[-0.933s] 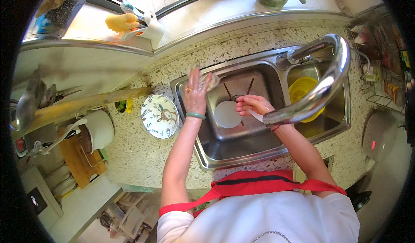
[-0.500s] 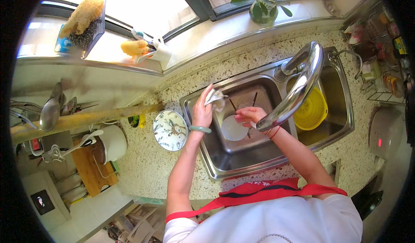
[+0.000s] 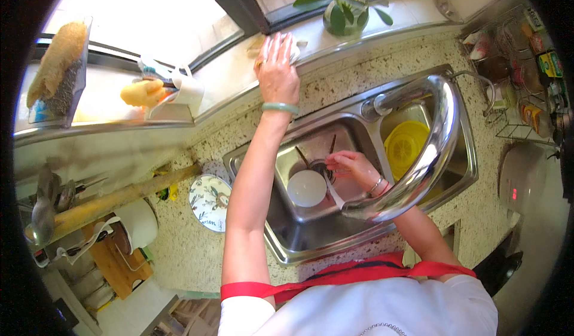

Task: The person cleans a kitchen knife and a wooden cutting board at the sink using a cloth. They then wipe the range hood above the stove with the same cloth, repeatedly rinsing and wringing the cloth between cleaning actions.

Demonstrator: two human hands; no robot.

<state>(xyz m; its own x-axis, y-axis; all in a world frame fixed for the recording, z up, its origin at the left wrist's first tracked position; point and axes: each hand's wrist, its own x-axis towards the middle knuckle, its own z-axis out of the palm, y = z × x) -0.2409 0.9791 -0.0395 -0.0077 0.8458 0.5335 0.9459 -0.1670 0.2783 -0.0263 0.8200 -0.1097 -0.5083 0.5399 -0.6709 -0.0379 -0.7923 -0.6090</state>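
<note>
Holding 1 white dish [image 3: 307, 188], the sink [image 3: 299, 233] lies beneath the right hand [image 3: 354, 171].

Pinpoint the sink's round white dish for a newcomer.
Find the steel double sink, then its larger, left basin. The round dish lies there, left of the right hand. It is plain white, unlike the patterned plate outside and yellow basket in the smaller basin.

The left hand [image 3: 278, 76] lay at the windowsill [image 3: 412, 18], between a cup [image 3: 189, 94] to its left and a plant [image 3: 338, 20] to its right; the right hand [image 3: 357, 171] hung over the sink [image 3: 302, 235], between a round dish [image 3: 306, 188] and a basket [image 3: 405, 147].
</note>
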